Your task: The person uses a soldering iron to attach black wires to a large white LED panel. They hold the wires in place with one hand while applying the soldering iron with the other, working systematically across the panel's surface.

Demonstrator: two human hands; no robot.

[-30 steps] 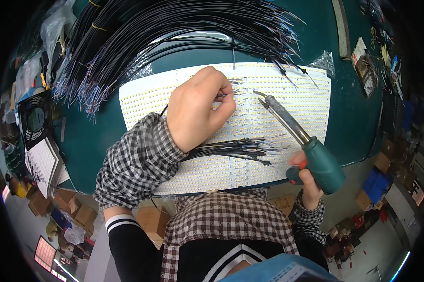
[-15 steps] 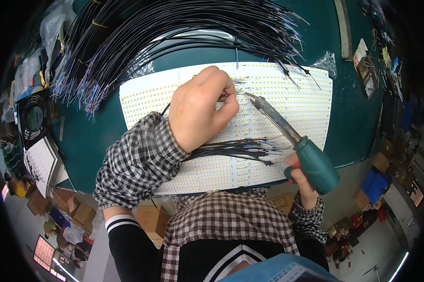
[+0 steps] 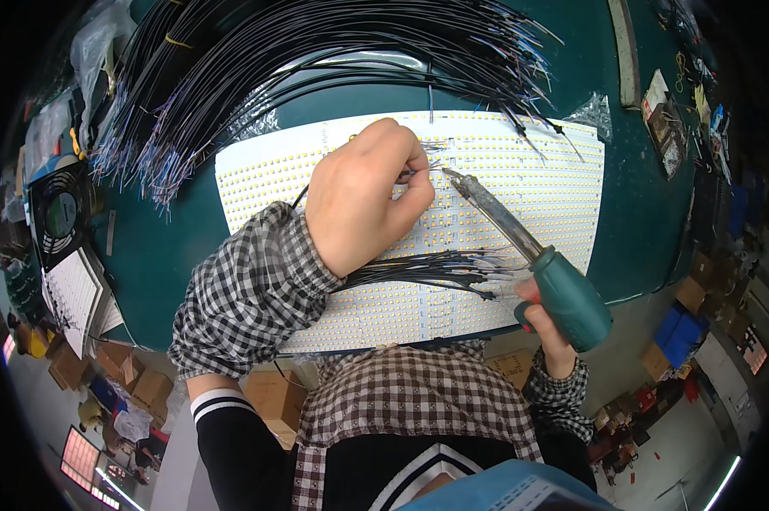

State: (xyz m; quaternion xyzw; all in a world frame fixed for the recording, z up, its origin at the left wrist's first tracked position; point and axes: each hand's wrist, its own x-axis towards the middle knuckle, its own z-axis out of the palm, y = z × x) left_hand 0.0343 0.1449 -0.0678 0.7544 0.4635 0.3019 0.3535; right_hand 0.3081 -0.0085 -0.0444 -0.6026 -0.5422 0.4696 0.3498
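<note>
1. The green tabletop [image 3: 640,213] bears the work; its near edge runs close to the body, which keeps everything within arm's reach.
2. The big bundle of black wires [image 3: 316,43] arches over the far side; set there, it seems meant to be out of the way yet handy.
3. The white board sheet [image 3: 538,196], dotted with rows of small yellow chips, lies flat in front of the person; lying so, it probably gives a steady base.
4. The soldering iron [image 3: 563,289] slants up and leftward over the board; that tilt brings its point in from the side, presumably leaving the view open.
5. The smaller bunch of wires [image 3: 418,271] rests across the board, just below the left hand; its stripped ends face right.
6. The left grip [image 3: 363,196] is pinched on a dark wire [image 3: 300,197], likely to steady it; the right grip [image 3: 555,336] clasps the green handle, well back from the metal.
7. The iron's tip [image 3: 450,174] sits just beside the wire's ends; whether they touch, I cannot tell.
</note>
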